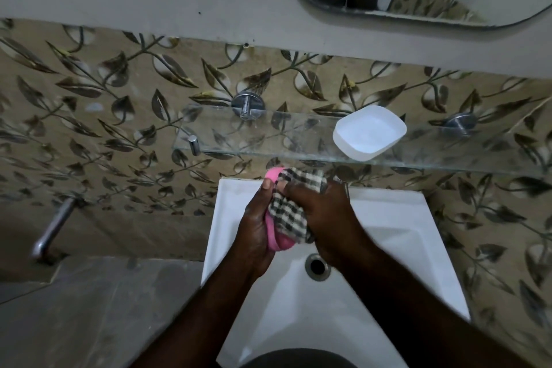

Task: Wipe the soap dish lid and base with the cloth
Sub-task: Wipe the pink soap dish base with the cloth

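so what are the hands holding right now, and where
The left hand grips the pink soap dish piece along its left edge; the right hand holds the checked cloth bunched against it.

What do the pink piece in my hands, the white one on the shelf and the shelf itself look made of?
Pink soap dish piece: likely plastic, smooth, opaque, slight sheen. White soap dish piece: probably plastic, matte, rounded moulded walls. Shelf: clear glass; wall tiles show through.

The scene is dimly lit; the sink (418, 248) is the brightest surface. Straight lines are bowed by wide-angle distortion, and the near edges are darkened.
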The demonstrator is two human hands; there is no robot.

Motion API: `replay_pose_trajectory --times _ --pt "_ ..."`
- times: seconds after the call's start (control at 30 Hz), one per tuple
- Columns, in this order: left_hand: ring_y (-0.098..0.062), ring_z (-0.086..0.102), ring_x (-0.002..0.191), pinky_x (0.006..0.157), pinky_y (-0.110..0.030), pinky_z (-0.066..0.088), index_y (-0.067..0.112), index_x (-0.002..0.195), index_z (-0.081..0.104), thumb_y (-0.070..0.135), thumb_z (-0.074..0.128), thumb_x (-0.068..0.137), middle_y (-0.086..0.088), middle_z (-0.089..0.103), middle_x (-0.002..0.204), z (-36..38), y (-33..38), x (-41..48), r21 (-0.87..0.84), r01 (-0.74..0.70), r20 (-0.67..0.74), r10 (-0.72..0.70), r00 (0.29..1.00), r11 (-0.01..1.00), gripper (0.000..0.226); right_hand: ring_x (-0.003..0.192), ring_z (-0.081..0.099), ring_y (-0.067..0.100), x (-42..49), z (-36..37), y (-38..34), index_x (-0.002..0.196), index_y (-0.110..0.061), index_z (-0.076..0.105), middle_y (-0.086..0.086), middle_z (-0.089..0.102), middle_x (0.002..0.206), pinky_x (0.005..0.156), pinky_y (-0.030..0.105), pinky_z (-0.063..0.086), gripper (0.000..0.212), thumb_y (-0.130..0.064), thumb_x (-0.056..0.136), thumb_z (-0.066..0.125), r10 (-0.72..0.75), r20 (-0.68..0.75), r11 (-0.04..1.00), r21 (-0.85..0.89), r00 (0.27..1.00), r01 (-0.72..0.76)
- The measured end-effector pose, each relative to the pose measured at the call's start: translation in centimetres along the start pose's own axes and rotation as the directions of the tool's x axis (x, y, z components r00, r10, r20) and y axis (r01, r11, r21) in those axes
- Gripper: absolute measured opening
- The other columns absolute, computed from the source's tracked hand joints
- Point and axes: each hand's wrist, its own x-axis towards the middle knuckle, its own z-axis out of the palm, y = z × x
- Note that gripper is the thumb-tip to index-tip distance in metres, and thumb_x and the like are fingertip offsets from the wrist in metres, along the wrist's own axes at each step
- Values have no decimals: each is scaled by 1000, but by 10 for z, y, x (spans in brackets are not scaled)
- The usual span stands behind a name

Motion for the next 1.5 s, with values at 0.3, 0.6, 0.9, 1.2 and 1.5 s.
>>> replay_pose_trajectory --times 0.3,0.6,0.9,1.2,1.5 --pt "-29 70 96 88 -44 55 1 119 62 45 50 85 -21 69 112 -3 -1 -3 -40 9 5 -9 1000 999 56 85 73 34 -3 -3 6 94 -9 75 19 75 94 79 51 59 15 -13 80 72 117 69 993 -34 991 -115" --pt "-26 71 73 65 -33 60 -3 117 61 44 59 80 -18 72 85 -8 7 -1 -10 52 -68 -53 996 999 60 82 73 36 -24 -7 17 89 -11 73 18 74 88 78 52 58 6 -12 84 72 262 165 951 -211 951 -226" --pt "-27 67 81 73 -35 57 -1 126 55 42 60 79 -19 66 97 1 15 -1 22 30 -53 -29 998 999 64 84 70 38 -20 -1 17 95 -8 72 23 72 94 76 54 58 16 -17 82 74 245 113 969 -64 963 -239" --pt "-28 70 97 86 -40 56 3 124 62 40 55 85 -19 71 112 3 1 1 -5 35 -30 -35 999 999 54 85 73 34 2 -6 9 101 -7 73 22 73 97 70 41 60 17 -8 85 70 61 19 997 37 998 -62" --pt "-28 72 87 79 -39 58 3 108 72 46 52 84 -19 72 101 10 -2 2 -41 105 33 -104 994 994 54 75 74 33 -3 -14 -1 96 -5 74 23 74 90 63 39 60 12 -7 84 72 132 39 991 -29 991 -131"
